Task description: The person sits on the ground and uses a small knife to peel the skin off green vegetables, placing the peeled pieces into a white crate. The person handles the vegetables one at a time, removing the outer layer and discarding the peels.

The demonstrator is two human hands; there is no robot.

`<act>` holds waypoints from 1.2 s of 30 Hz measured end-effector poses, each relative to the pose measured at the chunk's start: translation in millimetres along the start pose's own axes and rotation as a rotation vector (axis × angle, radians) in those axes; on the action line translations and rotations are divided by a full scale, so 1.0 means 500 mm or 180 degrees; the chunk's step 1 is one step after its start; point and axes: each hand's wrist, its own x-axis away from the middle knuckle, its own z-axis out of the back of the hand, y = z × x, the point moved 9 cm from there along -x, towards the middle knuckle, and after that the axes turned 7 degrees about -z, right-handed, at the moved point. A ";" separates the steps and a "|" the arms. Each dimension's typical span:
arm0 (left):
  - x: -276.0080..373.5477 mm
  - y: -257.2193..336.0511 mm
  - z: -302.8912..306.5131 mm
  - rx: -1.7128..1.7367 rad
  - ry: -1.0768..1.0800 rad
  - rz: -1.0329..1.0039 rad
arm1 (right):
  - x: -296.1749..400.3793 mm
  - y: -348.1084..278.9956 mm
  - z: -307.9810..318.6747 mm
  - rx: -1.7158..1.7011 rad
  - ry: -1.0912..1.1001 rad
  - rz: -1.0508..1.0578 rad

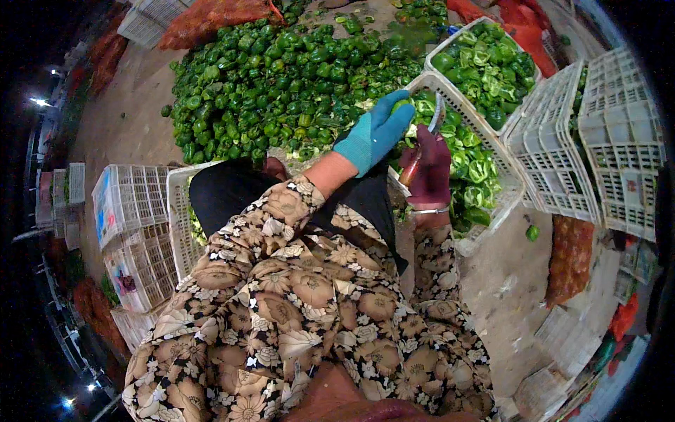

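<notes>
My left hand, in a teal knit glove, grips a green bell pepper, mostly hidden by the fingers. Close beside it, my right hand wears a maroon glove and is closed around the brown handle of a knife. The knife's curved blade points up and away from me, next to the pepper. Both hands are over the near side of a white plastic crate, which holds cut green peppers. A broad heap of whole green peppers lies on the ground ahead.
A second white crate of cut peppers adjoins the first. Stacked crates stand at the right, and more crates at the left. An orange mesh sack lies behind the heap. One loose pepper rests on the dirt floor.
</notes>
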 end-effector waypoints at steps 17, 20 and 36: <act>0.044 0.067 -0.004 -0.1331 -0.0259 -0.1867 | 0.016 0.021 -0.004 0.0060 -0.0308 0.0591; 0.026 0.029 0.001 -0.0980 -0.0552 -0.0995 | 0.015 0.055 -0.032 -0.2546 -0.0798 -0.0869; 0.019 -0.081 -0.082 0.2529 -0.0473 0.1554 | -0.034 0.109 0.161 0.0609 0.0655 -0.0573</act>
